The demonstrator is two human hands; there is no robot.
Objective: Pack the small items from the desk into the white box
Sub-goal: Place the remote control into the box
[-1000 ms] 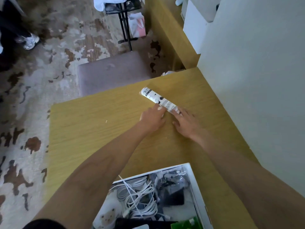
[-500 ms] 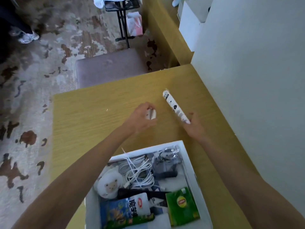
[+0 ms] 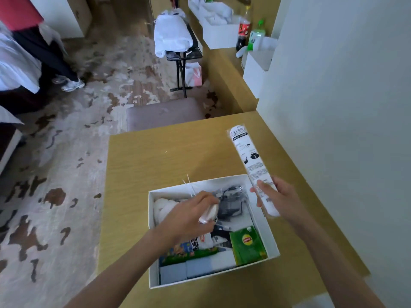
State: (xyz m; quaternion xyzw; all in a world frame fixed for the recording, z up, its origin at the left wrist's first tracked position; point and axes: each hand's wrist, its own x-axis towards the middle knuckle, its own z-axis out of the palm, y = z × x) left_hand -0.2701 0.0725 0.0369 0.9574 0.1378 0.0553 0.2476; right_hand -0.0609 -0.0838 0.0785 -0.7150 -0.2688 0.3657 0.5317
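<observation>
The white box [image 3: 270,233] sits open on the wooden desk [image 3: 155,156], near its front edge. It holds a green tea packet [image 3: 248,243], white cables, a dark bagged item [image 3: 229,204], a colourful snack bag and a white plush toy. My left hand [image 3: 191,216] hovers over the box, shut on a small white packet [image 3: 210,213]. My right hand [image 3: 279,200] grips the lower end of a long white printed tube [image 3: 248,161], held tilted above the desk at the box's right side.
A grey stool [image 3: 164,112] stands beyond the desk's far edge. The wall [image 3: 344,107] runs along the right. Further back are a black stand with white bags [image 3: 175,38], bottles [image 3: 244,30] and white boxes on a counter. A person's legs [image 3: 51,61] stand at the far left.
Both hands lifted their items off the desk and drew back toward the box. The left hand with the small packet is now over the box; the tube is raised.
</observation>
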